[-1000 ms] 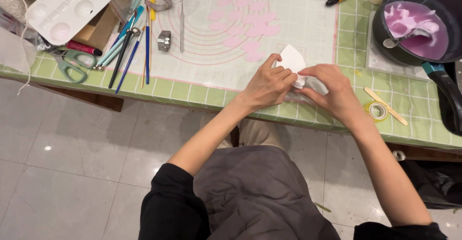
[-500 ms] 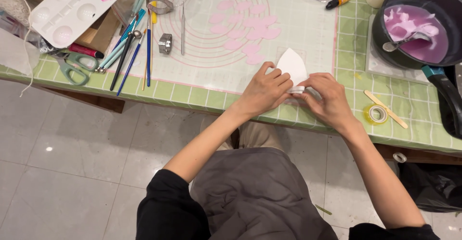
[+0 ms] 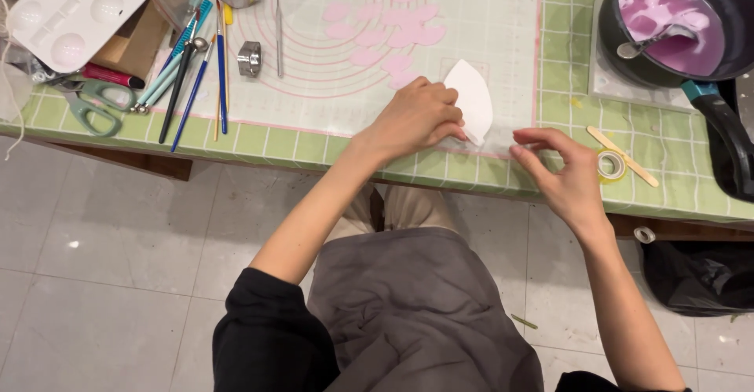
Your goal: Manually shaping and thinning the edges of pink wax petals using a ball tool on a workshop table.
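Left hand (image 3: 416,117): centre of the frame, knuckles up, fingers curled and pressed down on the left edge of the white sheet (image 3: 471,101). The sheet is a curved, pointed piece lying flat on the mat (image 3: 487,23), just right of the hand, near the mat's lower right corner.

Right hand (image 3: 561,176): right of centre, over the near table edge, apart from the left hand. Thumb and forefinger are pinched close together; whether they grip anything cannot be told. A thin clear film appears to span from the sheet toward these fingers, but it is too faint to confirm.

Pink cutouts (image 3: 389,23): scattered on the mat, above the left hand.

Tape roll (image 3: 611,164) and wooden stick (image 3: 623,156): on the green checked tablecloth (image 3: 675,156), just right of the right hand.

Pan (image 3: 675,27): upper right, holding pink liquid and a spoon.

Brushes (image 3: 188,70), scissors (image 3: 90,101) and palette (image 3: 78,7): upper left of the frame.
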